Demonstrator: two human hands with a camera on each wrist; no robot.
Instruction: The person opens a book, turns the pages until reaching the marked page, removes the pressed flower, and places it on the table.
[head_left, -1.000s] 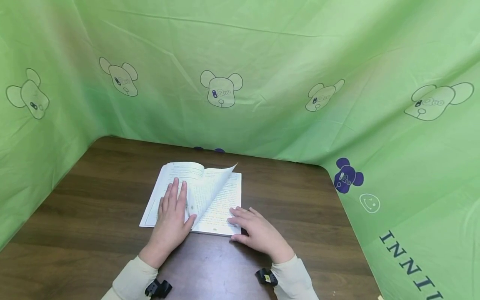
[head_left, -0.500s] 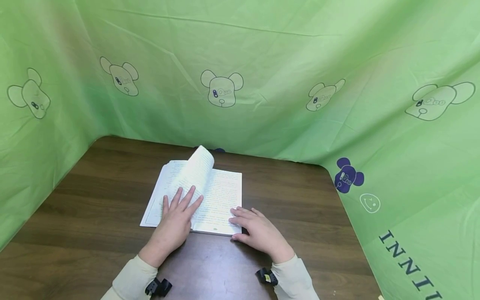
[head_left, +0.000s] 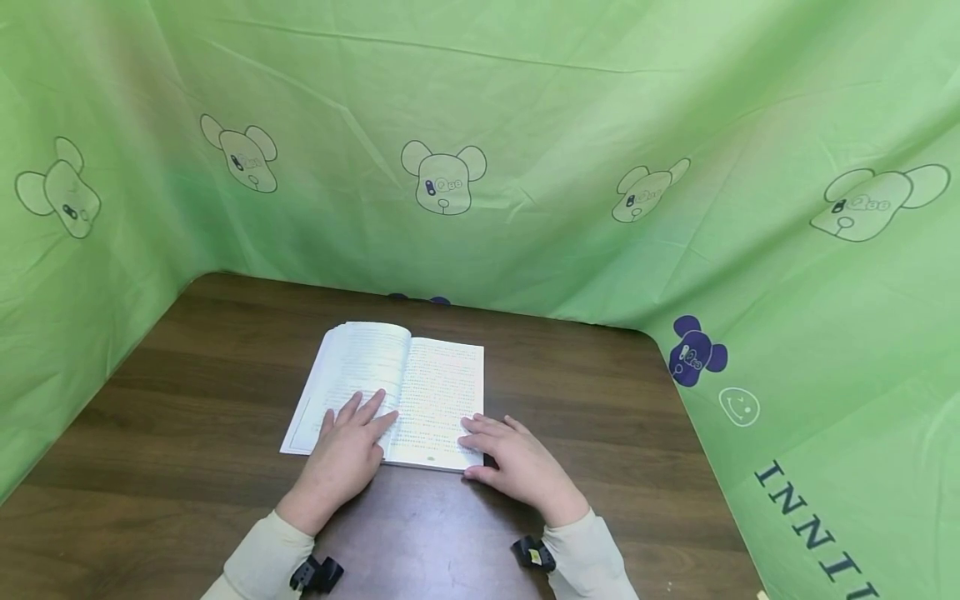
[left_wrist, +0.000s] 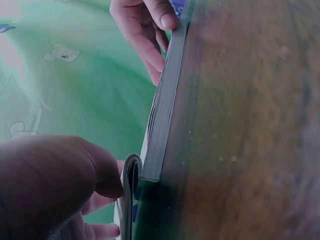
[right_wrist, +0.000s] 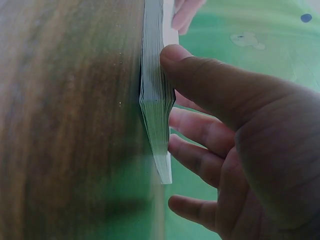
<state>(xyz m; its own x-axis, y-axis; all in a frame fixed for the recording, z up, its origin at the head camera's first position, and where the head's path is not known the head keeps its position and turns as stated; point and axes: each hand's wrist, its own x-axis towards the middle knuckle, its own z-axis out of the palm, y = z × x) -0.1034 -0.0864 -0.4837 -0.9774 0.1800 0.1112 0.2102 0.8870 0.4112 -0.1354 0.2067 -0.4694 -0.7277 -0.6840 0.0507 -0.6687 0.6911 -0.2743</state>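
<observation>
sleeves: pale cream cuffs (head_left: 262, 558) at the near edge, a small black clip at each wrist.
left hand: (head_left: 347, 454) lies palm down on the lower part of the left page, fingers straight and a little spread, tips pointing toward the spine. It pinches nothing. In the left wrist view the thumb sits just beside the rolled page edges at the near corner.
right hand: (head_left: 517, 462) rests at the near right corner of the book, fingers lightly fanned and flat on the right page. In the right wrist view the thumb (right_wrist: 200, 75) presses the side of the page block, other fingers lie over the top page.
book: (head_left: 442, 392) open, flat on the table, pages of printed text facing up, set near the middle of the tabletop, near edge touching both hands. Page block is thicker on the left side.
table: (head_left: 600, 400) dark brown wood grain, rounded far corners.
backdrop: green cloth (head_left: 525, 125) hung round three sides behind the book, printed with bear-head outlines; one purple bear (head_left: 693, 350) on the right panel, well apart from the book.
</observation>
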